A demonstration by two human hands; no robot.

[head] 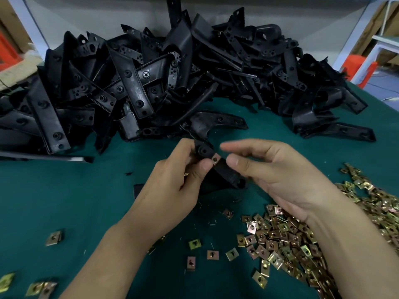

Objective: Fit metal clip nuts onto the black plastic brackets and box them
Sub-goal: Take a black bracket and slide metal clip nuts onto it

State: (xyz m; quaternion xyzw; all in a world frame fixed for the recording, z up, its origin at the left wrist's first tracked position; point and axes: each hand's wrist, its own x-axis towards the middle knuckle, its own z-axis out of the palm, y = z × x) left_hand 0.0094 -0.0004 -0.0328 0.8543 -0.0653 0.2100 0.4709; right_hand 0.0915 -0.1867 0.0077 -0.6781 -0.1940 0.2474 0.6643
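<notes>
While a few stray clip nuts (54, 237) lie at the left of the green counter (64, 190), a big pile of black brackets (172, 83) fills its far side. Near the middle, the left hand (172, 184) grips one bracket (224, 172) above the counter, fingers curled round it and thumb pressed beside a clip nut (216, 159) seated on the bracket's edge. The right hand (280, 178) is just beside it, fingers loosely parted, holding nothing. Under its wrist spreads a heap of clip nuts (291, 244).
</notes>
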